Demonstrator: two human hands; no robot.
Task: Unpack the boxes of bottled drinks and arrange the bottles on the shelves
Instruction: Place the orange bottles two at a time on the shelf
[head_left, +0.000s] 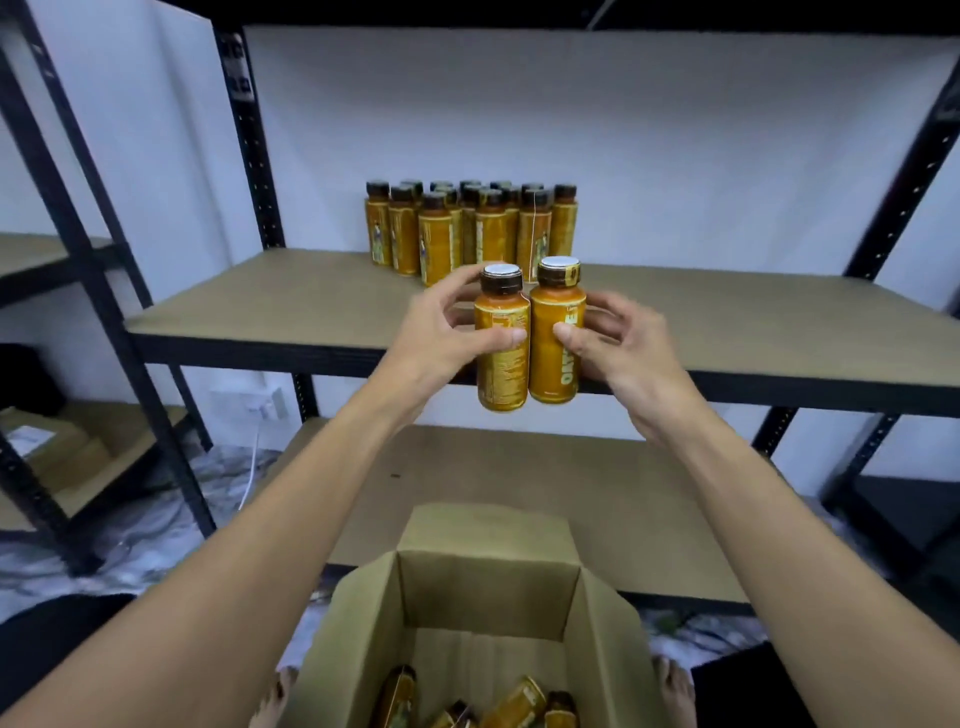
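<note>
Amber bottle gripped in left hand; right hand curls round second bottle, seemingly loosely.

Two hands, two held bottles, one box

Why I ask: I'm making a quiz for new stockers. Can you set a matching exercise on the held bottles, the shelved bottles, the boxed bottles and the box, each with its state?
Things
1. held bottles
2. shelved bottles
3. boxed bottles
4. cardboard box

States
a. open, flaps spread
b. lying tilted at the bottom of the box
c. standing grouped towards the back of the shelf
d. upright side by side, one in the left hand, one in the right hand

Pairs: 1-d, 2-c, 3-b, 4-a
</note>
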